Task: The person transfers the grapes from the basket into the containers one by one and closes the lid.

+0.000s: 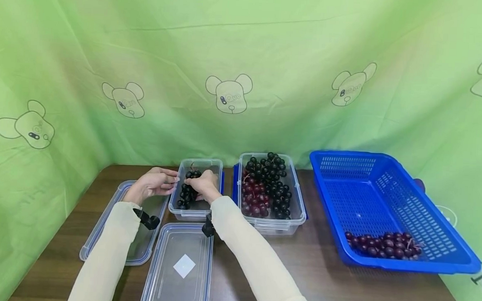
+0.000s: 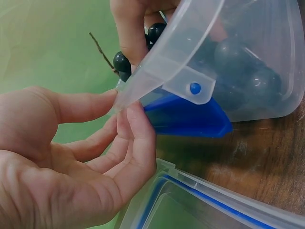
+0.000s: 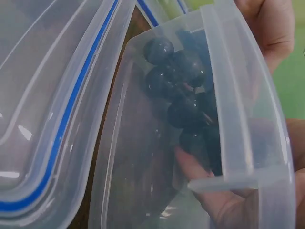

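Grapes point(image 1: 187, 194), black and bunched, were held by the right hand point(image 1: 204, 185) inside a plastic container point(image 1: 191, 214), its edge pinched by the left hand point(image 1: 154, 183). Packing seemed underway, next needing gentle release.

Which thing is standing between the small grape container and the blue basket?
The head view shows the larger clear container, holding black grapes and red grapes, between the small container and the blue basket.
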Demonstrator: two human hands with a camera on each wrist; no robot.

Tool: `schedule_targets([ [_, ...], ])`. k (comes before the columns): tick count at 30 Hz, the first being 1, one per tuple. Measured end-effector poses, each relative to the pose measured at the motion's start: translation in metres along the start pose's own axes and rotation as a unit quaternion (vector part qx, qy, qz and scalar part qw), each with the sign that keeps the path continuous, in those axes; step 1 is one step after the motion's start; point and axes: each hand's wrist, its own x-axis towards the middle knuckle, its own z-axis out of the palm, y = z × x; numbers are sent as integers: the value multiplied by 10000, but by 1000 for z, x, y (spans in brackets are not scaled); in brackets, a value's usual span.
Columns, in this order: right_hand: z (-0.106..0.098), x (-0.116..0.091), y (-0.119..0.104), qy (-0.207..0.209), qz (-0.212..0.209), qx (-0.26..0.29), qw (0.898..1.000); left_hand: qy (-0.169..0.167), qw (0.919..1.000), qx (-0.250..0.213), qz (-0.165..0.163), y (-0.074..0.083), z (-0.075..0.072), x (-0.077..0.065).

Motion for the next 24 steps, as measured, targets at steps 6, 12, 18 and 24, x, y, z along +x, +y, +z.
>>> schedule_targets([
  [6, 1, -2, -1, -136, -90, -18, 9999, -8, 10000, 18, -5, 1, 1, -1],
  [12, 2, -8, -5, -171, -124, -257, 9994, 64, 10000, 35, -30, 1, 0, -1],
  [18, 0, -9, -7, -58, -221, -655, 9976, 95, 9999, 37, -19, 0, -1, 0],
  [24, -9, -15, -12, -5, -719, -1557, 9852, 100, 9999, 64, -50, 0, -1, 1],
])
